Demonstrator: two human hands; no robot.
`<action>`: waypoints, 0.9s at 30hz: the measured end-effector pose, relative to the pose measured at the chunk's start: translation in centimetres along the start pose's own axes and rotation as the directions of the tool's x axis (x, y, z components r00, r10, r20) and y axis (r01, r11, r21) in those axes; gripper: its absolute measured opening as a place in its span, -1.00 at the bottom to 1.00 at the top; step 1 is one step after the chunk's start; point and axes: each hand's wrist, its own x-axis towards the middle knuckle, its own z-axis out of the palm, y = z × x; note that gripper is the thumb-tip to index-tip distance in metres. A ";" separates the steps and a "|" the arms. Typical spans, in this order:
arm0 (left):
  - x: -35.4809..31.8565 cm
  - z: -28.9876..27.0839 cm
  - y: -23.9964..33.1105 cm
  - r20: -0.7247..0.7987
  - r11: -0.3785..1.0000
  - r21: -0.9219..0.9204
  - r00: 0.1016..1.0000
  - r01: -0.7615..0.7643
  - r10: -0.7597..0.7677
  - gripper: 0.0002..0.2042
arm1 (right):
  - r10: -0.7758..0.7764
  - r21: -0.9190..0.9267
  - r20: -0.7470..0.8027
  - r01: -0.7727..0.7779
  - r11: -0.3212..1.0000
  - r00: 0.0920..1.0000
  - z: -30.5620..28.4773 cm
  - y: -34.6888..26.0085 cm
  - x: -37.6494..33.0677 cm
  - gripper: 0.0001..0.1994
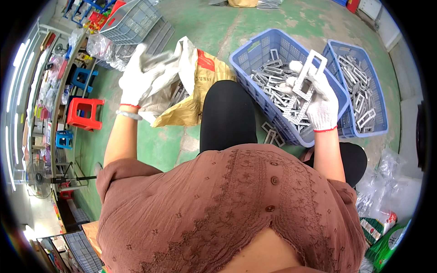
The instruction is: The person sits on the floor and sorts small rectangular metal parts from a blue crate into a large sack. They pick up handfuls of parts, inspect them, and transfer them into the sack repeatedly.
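Note:
My right hand [324, 103], in a white knit glove with red cuff, is closed around a pale grey rectangular metal frame [301, 83], tilted above a blue plastic crate [337, 95]. Many similar loose grey frames [273, 88] fill that crate; some lie close below my fingers, so I cannot tell whether more than one is gripped. My left hand [136, 79], gloved in white too, is at the mouth of a yellow woven sack [207, 91] with a white lining. Motion smears its fingers, and whether they grip anything is unclear. Grey pieces [179, 93] show inside the sack.
A second blue crate [381, 113] of similar frames stands at the right. A few frames [272, 135] lie on the green floor by my knee. Grey crates [136, 25] are stacked at far left, near red [85, 113] and blue stools. Clear plastic bags [382, 177] lie at right.

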 end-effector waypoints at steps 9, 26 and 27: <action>-0.5 2.0 -1.2 0.024 0.648 0.756 0.985 0.095 -0.172 -0.21 | 0.113 0.003 0.140 -0.114 0.993 0.984 2.2 0.0 0.2 -0.52; -0.4 24.5 13.4 0.612 0.766 0.534 0.789 -0.359 -0.057 -0.51 | -0.148 -0.190 -0.048 0.136 0.972 0.988 1.7 -0.5 -0.8 -0.48; -0.3 25.0 13.9 0.618 0.771 0.566 0.769 -0.292 -0.163 -0.51 | -0.166 -0.216 -0.064 0.149 0.965 0.984 1.6 -0.5 -0.8 -0.47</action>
